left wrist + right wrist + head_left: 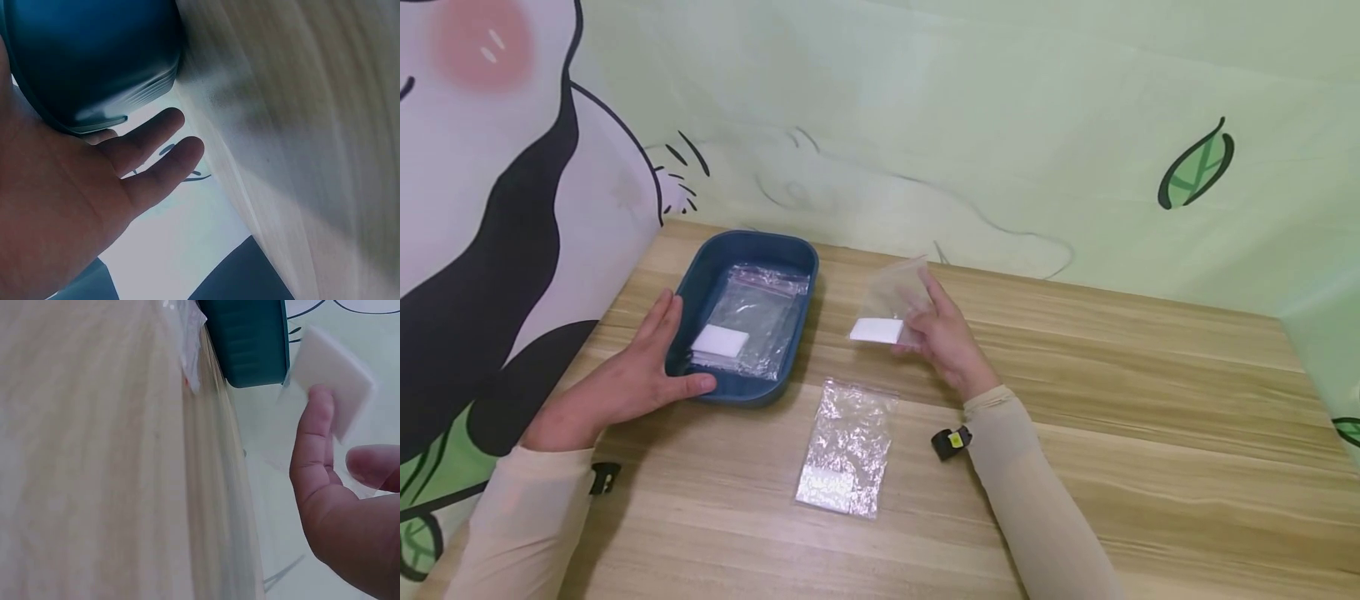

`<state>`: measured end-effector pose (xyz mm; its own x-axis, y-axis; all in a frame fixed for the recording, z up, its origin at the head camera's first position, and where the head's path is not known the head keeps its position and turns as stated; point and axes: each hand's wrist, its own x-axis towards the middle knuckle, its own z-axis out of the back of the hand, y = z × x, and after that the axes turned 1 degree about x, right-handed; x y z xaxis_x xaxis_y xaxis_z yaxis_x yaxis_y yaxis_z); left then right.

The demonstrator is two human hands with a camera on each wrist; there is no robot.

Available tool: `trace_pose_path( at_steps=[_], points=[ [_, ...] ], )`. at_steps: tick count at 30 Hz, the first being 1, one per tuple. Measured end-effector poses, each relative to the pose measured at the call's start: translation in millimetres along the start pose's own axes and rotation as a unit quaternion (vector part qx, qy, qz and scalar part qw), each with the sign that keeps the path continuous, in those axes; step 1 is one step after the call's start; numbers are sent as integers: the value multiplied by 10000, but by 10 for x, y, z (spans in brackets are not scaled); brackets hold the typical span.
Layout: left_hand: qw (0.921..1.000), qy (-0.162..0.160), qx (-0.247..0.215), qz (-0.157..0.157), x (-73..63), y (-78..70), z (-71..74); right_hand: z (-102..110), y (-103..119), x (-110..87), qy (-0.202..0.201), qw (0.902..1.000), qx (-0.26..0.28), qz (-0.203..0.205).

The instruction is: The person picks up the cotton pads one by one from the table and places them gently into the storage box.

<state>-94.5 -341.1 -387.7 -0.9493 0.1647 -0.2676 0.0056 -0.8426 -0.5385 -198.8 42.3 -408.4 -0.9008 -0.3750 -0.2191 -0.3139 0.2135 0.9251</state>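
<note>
My right hand (946, 340) holds up a clear zip-lock bag (891, 292) by its right side, to the right of the blue tray (811, 312). A flat white piece (877, 331) sits in the bag's lower corner; in the right wrist view a fingertip lies against that white piece (337, 372). At the tray's near left corner is my left hand (632, 379), fingers straight along the outside and thumb at the near rim. From the left wrist, the palm of the left hand (69, 194) lies against the tray wall (94, 62), two fingers extending past it.
Inside the tray lie clear zip-lock bags (760, 312) with a white piece (720, 341). Another clear bag (847, 442) rests flat on the wooden table (1150, 400), in front of the tray. A printed cloth backdrop (1000, 125) rises behind the table's far edge.
</note>
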Motion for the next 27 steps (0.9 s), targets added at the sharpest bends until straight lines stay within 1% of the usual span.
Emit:
trace_pose_path(
  at_steps=[8,12,16,19,21,22,25,27],
  points=[
    [10000,-15,-11,-43,-21,-17,23,-20,41,-30,190,9991,113,364],
    [10000,-42,24,-81,-15,-22,31,-20,48,-33,202,9988,71,437],
    [9999,-49,62,-98,-10,-25,31,-13,59,-36,151,9985,-271,457],
    [9999,-38,80,-89,-13,-23,26,1,68,-33,85,9944,-841,637],
    [9999,-35,77,-89,-15,-20,22,19,71,-29,28,9862,-1414,859],
    [9999,-34,65,-81,-17,-19,20,30,74,-29,-11,9786,-1796,1005],
    [10000,-37,31,-80,-22,-16,14,61,86,-32,-138,9488,-2827,1401],
    [10000,-40,12,-76,-23,-14,12,75,100,-38,-246,9293,-3329,1579]
  ],
)
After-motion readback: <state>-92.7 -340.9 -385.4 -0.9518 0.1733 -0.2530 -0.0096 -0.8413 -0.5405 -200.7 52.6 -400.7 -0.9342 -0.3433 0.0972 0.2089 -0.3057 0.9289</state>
